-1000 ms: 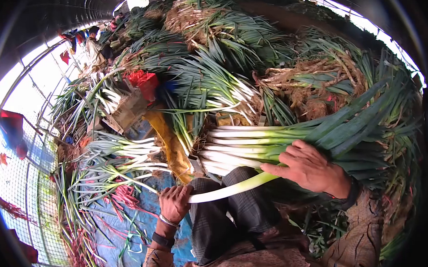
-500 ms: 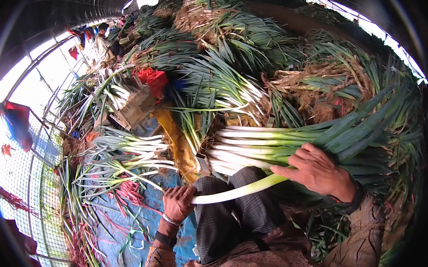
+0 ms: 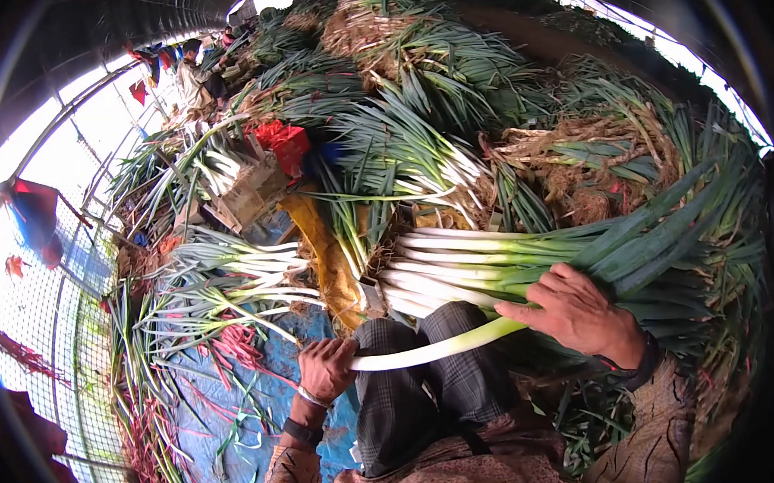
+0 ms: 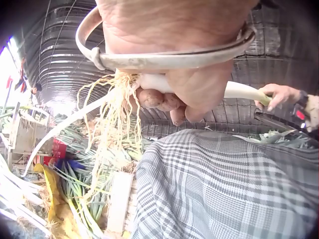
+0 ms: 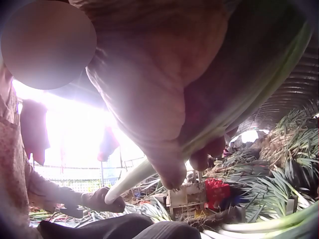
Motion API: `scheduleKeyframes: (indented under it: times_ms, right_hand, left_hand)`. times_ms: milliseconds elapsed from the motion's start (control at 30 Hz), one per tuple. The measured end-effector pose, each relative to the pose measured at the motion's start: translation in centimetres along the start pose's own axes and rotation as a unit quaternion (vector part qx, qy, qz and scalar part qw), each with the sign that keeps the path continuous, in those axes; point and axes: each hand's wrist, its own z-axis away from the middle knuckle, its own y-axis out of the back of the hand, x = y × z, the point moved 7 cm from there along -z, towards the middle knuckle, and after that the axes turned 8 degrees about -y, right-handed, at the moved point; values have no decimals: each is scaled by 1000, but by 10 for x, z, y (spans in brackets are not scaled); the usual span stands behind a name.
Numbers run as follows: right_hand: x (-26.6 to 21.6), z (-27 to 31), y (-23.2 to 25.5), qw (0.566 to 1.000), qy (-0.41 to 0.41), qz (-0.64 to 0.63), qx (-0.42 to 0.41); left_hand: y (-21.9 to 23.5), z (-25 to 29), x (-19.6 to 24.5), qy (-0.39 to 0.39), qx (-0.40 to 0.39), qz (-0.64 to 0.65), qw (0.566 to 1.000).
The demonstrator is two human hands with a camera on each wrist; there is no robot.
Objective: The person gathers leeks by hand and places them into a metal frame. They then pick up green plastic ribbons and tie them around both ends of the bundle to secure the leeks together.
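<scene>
Across the knees in the head view lies one long green onion (image 3: 435, 352), its white shaft slightly bowed. My left hand (image 3: 326, 368) grips the root end; stringy pale roots (image 4: 124, 112) hang beside the palm in the left wrist view. My right hand (image 3: 573, 313) holds the same onion farther up, where white turns to green, with the thumb along the shaft. In the right wrist view its fingertips (image 5: 170, 174) curl round the stalk. Dark green leaves (image 3: 663, 229) stretch away past the right hand. Just beyond the knees rests a row of green onions (image 3: 457, 260) with white shafts side by side.
More green onions (image 3: 250, 260) lie left on a blue sheet (image 3: 231, 438) with pink ties (image 3: 236, 345). A yellow cloth (image 3: 318, 244), a wooden crate (image 3: 251, 191) and a red bag (image 3: 283, 145) are ahead. Large onion heaps rise behind; another person (image 3: 194, 81) sits far left.
The head view has shifted slightly, moving the scene a little right and down. Both hands keep their hold on the green onion, with hardly any movement.
</scene>
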Motion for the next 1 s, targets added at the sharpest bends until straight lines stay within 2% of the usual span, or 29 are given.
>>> scheduleKeyframes:
  times_ms: [133, 533, 1000]
  right_hand:
    - [-1, -1, 0, 1000, 3, -5, 0]
    - [-3, -4, -3, 1000, 5, -3, -6]
    - [-3, -4, -8, 1000, 7, -14, -14]
  left_hand:
    - [6, -4, 4, -6, 26, 18, 999]
    - [4, 1, -1, 9, 27, 33, 999]
    - [-4, 11, -7, 29, -5, 30, 999]
